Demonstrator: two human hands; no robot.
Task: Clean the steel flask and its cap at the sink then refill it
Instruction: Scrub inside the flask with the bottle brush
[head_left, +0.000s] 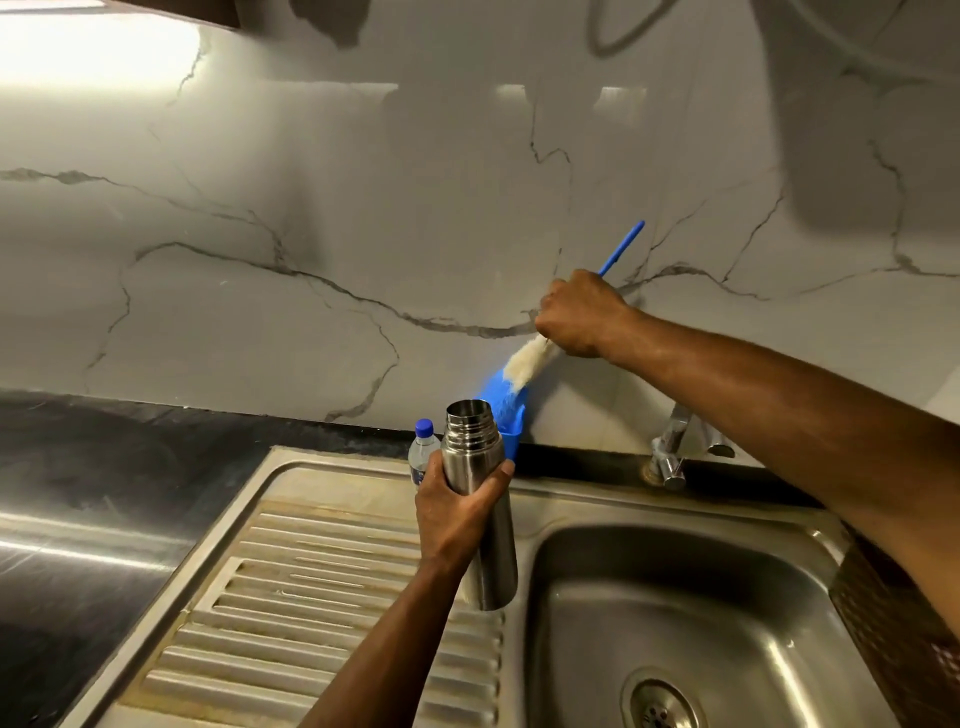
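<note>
Left hand (457, 514) grips upright flask (483, 499); raised right hand (582, 314) holds brush (535, 358).

Top-left glare, soft wide-angle blur

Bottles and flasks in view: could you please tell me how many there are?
2: the steel flask, uncapped, held by the left hand over the sink edge, and a plastic bottle behind it.

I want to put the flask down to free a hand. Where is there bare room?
The ribbed drainboard left of the flask is bare, as is the basin around its drain. The back ledge is crowded: plastic bottle, blue holder, tap.
</note>
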